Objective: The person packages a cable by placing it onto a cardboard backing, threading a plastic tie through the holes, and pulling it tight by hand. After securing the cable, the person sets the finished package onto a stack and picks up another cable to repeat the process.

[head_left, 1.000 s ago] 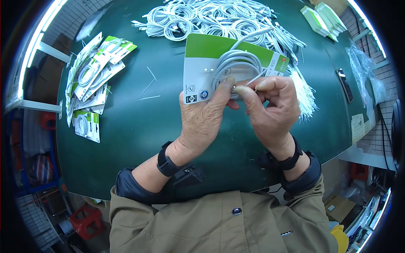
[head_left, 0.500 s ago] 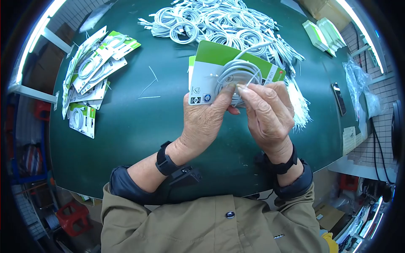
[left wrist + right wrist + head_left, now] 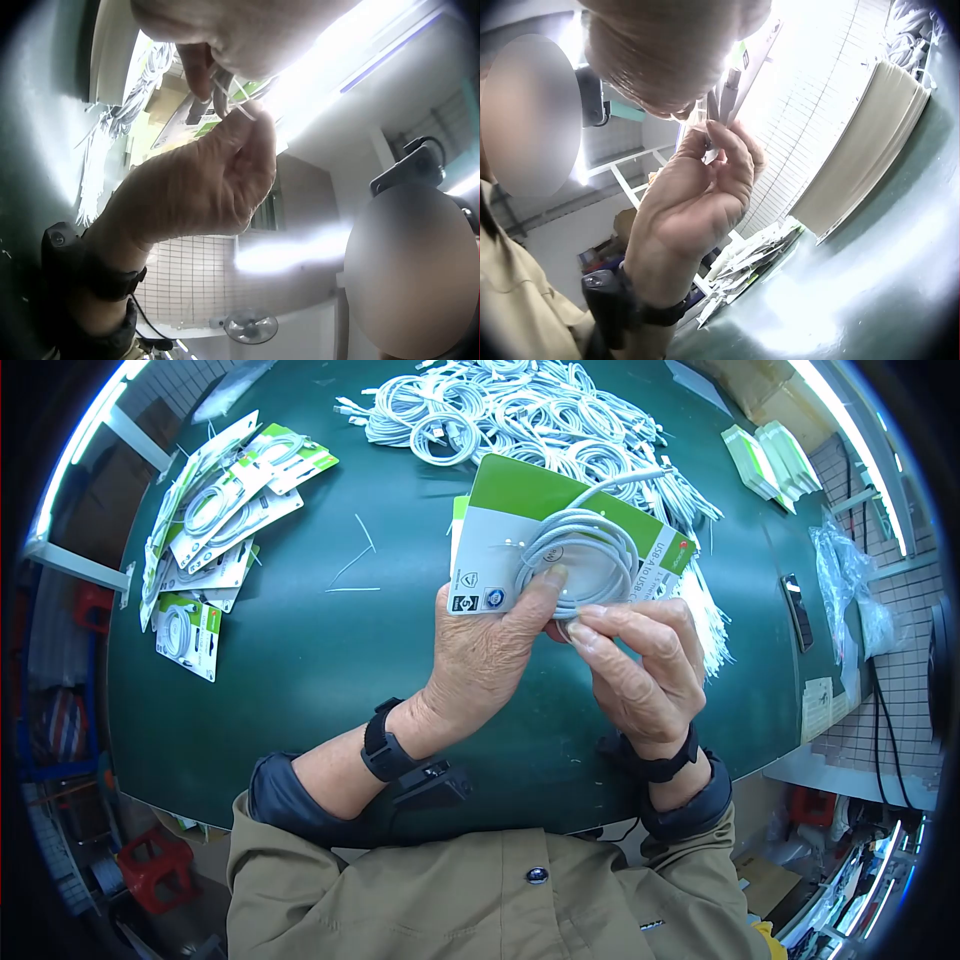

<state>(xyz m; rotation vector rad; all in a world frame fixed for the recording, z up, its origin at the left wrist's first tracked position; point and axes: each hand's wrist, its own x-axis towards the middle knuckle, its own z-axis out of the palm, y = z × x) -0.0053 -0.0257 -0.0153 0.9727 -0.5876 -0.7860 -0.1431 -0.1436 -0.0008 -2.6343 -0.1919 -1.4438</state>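
In the head view my left hand [image 3: 485, 650] grips a green-and-white packaging card [image 3: 520, 485], its thumb pressed on the coil of a light grey USB cable [image 3: 610, 535] on the card's front. The cable's end sticks up past the card's top edge. A second green-and-white edge shows behind the card at the left. At the coil's lower right, my right hand [image 3: 645, 665] has thumb and fingertips together. The left wrist view shows those fingertips pinching a thin white tie [image 3: 244, 112] by the cable. Fingers behind the card are mostly hidden.
A heap of coiled cables [image 3: 520, 410] lies at the back of the green table [image 3: 270, 690], with a bundle of white ties [image 3: 712, 635] at its right. Packed cable cards [image 3: 215, 520] pile up at left. Card stacks [image 3: 770, 465], a phone [image 3: 797, 610] and plastic bags [image 3: 850, 580] lie right.
The right hand has moved down from the coil's middle to its lower edge, and the strand across the coil now lies lower. The left hand keeps its grip on the card.
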